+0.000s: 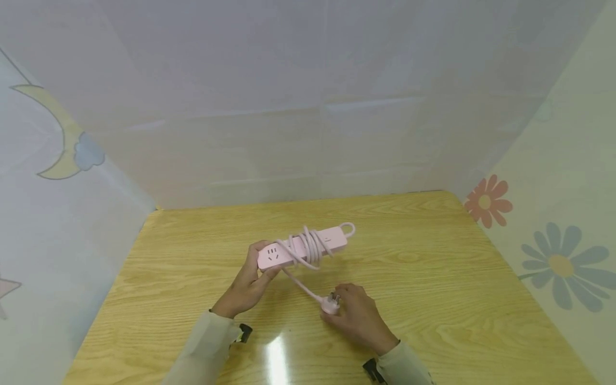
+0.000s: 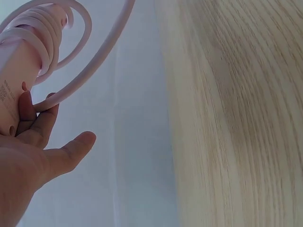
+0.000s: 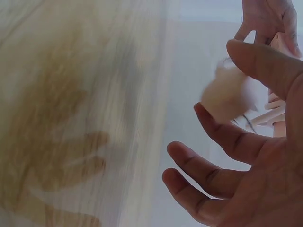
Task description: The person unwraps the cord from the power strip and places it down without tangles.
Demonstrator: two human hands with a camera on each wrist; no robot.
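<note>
My left hand [image 1: 247, 283] grips one end of a pink power strip [image 1: 334, 239], holding it tilted above the table. Its cord [image 1: 310, 246] is wound several times around the middle, and a small loop sticks out at the far right end. In the left wrist view, fingers [image 2: 40, 125] curl against the strip's underside, right where a stretch of cord [image 2: 94, 61] passes. The loose cord end runs toward my right hand [image 1: 358, 315], which pinches the plug [image 1: 329, 305] between thumb and index finger, prongs upward. In the right wrist view the plug [image 3: 227, 97] is blurred; the other fingers are spread.
A wood-grain table [image 1: 192, 235] lies beneath both hands. Pale sheet walls [image 1: 289, 155] close it in at the back and both sides, with a moon on the left and flowers [image 1: 560, 266] on the right. Light glares off the table's near part.
</note>
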